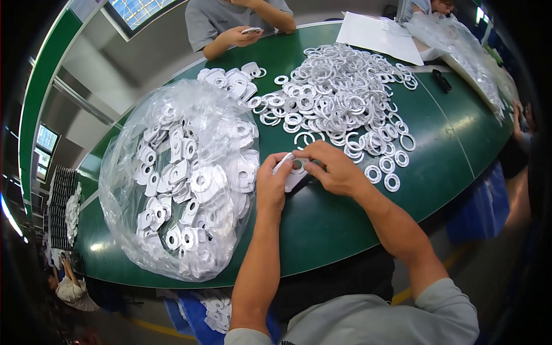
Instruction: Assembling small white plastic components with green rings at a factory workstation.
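Over the table's near middle, both my hands meet at a white plastic part [295,179] with a flat plate-like body and a round opening. My left hand [272,187] grips it from the left, fingers closed. On the other side my right hand [333,168] pinches its upper edge, with the index finger over the top and the thumb near the opening. A curved white rim shows between the fingertips; whether it is a separate ring I cannot tell. Just beyond my hands lies a large heap of white plastic rings [339,86], with several loose ones scattered to the right.
A clear plastic bag [118,195] full of white plates with holes stands left on the green table [443,144]. More white plates [230,80] lie behind it. Across the table a person [238,29] holds a phone. White sheet [376,37] and black object [441,80] lie far right.
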{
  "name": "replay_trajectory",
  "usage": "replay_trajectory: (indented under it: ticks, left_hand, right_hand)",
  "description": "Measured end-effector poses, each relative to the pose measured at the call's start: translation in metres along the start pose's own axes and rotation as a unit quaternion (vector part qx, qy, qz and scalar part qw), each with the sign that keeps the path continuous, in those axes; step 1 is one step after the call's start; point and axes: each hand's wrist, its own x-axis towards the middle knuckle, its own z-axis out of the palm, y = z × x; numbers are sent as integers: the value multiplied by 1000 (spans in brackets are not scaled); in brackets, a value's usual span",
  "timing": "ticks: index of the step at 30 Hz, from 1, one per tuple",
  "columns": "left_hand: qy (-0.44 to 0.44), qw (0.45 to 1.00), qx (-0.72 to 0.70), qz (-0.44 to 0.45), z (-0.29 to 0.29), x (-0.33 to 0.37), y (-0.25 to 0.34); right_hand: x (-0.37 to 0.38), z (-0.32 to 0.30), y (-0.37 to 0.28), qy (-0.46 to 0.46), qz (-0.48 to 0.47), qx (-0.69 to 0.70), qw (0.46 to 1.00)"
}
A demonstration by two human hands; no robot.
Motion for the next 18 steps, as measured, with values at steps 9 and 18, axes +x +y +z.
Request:
replay_trajectory:
  ticks: [9, 18]
  left_hand:
    - [31, 988, 130, 72, 33, -10, 4]
    - [9, 978, 198, 58, 0, -50, 43]
  right_hand:
    - [-4, 1, 12, 63, 92, 50, 992]
    - [3, 18, -1, 69, 146, 200, 967]
